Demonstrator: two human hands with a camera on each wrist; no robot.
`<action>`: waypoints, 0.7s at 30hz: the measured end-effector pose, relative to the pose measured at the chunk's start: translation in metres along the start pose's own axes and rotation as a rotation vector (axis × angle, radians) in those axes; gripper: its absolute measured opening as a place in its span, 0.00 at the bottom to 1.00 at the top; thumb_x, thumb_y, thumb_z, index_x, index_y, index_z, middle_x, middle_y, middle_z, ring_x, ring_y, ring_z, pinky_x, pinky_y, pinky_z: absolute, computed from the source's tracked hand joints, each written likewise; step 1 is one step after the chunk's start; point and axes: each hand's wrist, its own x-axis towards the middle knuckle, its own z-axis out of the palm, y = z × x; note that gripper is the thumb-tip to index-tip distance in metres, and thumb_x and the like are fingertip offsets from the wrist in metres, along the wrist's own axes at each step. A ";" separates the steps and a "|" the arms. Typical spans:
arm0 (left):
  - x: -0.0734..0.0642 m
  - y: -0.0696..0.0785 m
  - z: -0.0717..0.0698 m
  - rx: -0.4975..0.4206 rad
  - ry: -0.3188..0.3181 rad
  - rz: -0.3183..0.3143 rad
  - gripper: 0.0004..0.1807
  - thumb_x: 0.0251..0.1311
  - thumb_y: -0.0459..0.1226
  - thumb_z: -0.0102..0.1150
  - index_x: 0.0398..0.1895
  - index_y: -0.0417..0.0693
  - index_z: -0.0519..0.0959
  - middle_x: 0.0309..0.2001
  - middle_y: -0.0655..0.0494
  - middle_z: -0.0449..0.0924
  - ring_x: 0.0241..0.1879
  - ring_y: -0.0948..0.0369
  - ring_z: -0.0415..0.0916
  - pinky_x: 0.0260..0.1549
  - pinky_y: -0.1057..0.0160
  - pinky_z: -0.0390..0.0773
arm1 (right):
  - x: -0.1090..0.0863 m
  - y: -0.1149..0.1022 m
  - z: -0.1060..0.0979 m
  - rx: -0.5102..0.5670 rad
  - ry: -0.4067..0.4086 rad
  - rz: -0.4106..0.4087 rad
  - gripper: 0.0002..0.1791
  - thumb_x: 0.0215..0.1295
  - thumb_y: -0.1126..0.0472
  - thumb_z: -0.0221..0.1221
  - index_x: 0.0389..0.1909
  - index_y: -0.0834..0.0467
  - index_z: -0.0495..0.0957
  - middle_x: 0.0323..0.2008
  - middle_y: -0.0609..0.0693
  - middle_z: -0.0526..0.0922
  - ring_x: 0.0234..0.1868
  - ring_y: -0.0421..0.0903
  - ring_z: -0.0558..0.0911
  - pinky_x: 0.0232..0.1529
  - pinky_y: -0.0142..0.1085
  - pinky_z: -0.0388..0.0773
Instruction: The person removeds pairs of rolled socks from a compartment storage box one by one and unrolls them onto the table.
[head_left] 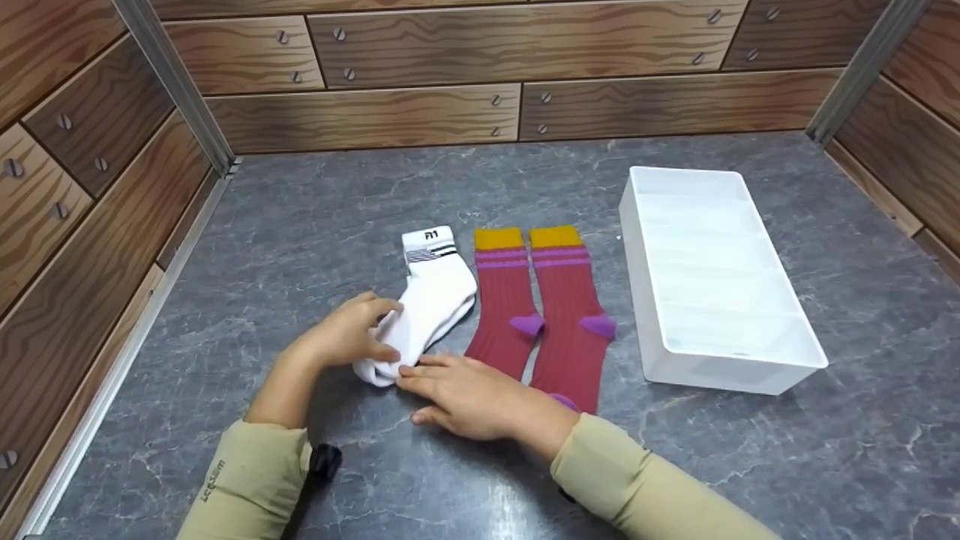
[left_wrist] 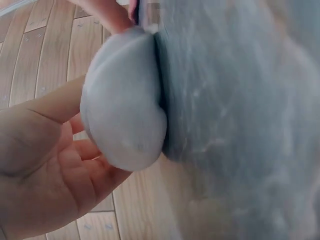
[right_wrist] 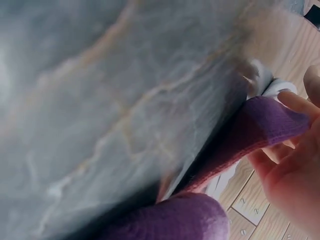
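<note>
A pair of white socks with dark stripes at the cuff lies stacked on the grey surface, toes pointing toward me. My left hand rests at the toe end, thumb and index finger apart on the fabric. In the left wrist view the rounded white toe sits against the left palm side. My right hand lies palm down, its extended fingertips touching the white toe. Under and beside that hand are two maroon socks with mustard cuffs and purple heels; the left one's toe is hidden. A purple toe shows by the right fingers.
A white plastic box with crosswise dividers stands to the right of the socks. Wood-patterned panels enclose the grey marbled surface at the back and both sides.
</note>
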 end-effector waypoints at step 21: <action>0.055 -0.015 -0.016 -0.466 -0.072 -0.352 0.08 0.59 0.33 0.62 0.37 0.37 0.75 0.24 0.54 0.71 0.20 0.65 0.67 0.23 0.68 0.71 | 0.006 -0.002 -0.002 0.059 0.055 0.180 0.27 0.70 0.45 0.51 0.68 0.45 0.66 0.58 0.50 0.74 0.57 0.50 0.70 0.59 0.46 0.66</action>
